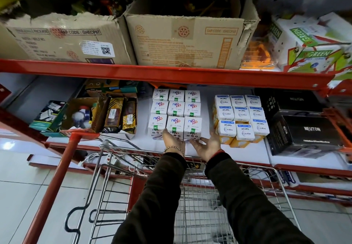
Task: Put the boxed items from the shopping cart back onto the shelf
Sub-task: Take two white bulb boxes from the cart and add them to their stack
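Left clutter: an open carton of small bottles [82, 115] and dark packets [121, 117] crowd the white shelf [245, 153] left of my stack.
Nippo boxes [176, 112]: white cartons, three by three, on the shelf under the red beam [163, 74].
My left hand [172, 139]: fingers spread, flat against the front middle box, holding nothing.
My right hand [207, 144]: palm up, loose, beside the front right box.
Wipro boxes [241, 118]: just right.
Neuton boxes [304, 131]: far right.
Shopping cart [192, 201]: under my arms.
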